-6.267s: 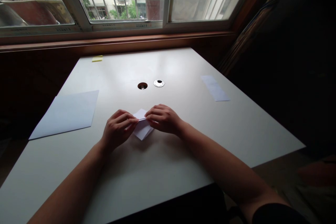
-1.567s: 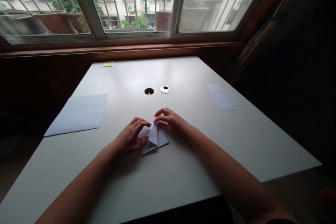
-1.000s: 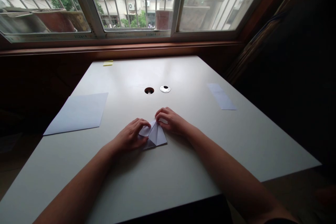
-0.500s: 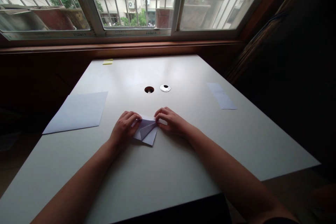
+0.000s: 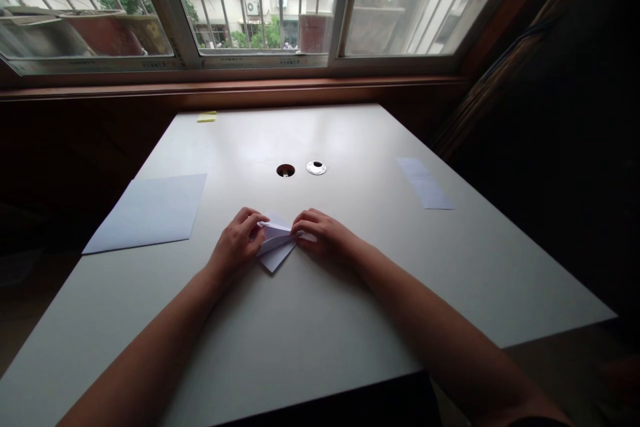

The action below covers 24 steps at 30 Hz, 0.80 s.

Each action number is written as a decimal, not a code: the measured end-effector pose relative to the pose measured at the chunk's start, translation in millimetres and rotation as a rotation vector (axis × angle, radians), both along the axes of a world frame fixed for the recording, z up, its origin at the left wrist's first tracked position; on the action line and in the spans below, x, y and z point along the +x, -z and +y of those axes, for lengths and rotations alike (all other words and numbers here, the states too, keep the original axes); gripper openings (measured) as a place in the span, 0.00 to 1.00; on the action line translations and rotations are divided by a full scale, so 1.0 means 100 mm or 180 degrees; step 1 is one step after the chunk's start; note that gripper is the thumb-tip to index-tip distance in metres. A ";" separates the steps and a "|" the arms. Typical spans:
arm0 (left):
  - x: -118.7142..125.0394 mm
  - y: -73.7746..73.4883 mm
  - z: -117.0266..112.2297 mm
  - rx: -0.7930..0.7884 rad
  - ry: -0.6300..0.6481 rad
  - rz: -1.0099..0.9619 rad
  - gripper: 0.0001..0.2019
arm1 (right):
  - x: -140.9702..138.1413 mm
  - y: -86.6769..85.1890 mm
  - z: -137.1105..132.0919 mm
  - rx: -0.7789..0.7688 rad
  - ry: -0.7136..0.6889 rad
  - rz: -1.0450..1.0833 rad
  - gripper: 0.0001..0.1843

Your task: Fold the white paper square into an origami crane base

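Observation:
A small piece of folded white paper (image 5: 276,255) is between my two hands at the middle of the white table (image 5: 310,327). My left hand (image 5: 239,237) pinches its left side between thumb and fingers. On the right side, the fingers of my right hand (image 5: 323,232) are closed on a corner of the same paper. Its upper layers stand up in a fold between the hands, and a pointed flap hangs toward me. My fingers hide both side edges of the paper.
Larger white sheets (image 5: 150,213) lie at the table's left edge, and a narrow creased paper strip (image 5: 425,183) lies to the right. Beyond my hands are a round cable hole (image 5: 285,171) and a metal ring (image 5: 316,167). A yellow sticky note (image 5: 207,117) is at the far left.
The folded paper has turned and its layers have lifted and opened between my hands. Its lower point has swung left. Both hands keep hold of it.

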State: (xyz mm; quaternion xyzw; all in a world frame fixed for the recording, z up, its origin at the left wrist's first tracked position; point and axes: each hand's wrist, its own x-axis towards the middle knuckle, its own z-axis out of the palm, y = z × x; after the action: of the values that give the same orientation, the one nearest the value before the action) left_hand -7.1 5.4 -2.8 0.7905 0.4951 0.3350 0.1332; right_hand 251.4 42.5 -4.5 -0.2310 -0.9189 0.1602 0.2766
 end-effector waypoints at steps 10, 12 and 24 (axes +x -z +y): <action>0.05 -0.09 -0.07 -0.0101 0.0388 0.0182 0.12 | 0.02 -0.03 0.00 0.0030 0.0123 0.0024 0.05; 0.06 -0.11 -0.08 -0.0093 0.0410 0.0262 0.13 | 0.02 -0.04 -0.01 0.0016 0.0126 0.0048 0.05; 0.05 -0.14 -0.08 -0.0232 0.0482 0.0184 0.11 | 0.03 -0.03 0.00 -0.0054 0.0071 0.0084 0.06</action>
State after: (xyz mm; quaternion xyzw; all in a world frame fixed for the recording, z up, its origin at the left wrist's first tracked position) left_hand -1.9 -2.3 11.6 0.8296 0.4495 0.2828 0.1725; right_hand 254.9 42.1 -1.1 -0.2414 -0.9112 0.1680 0.2885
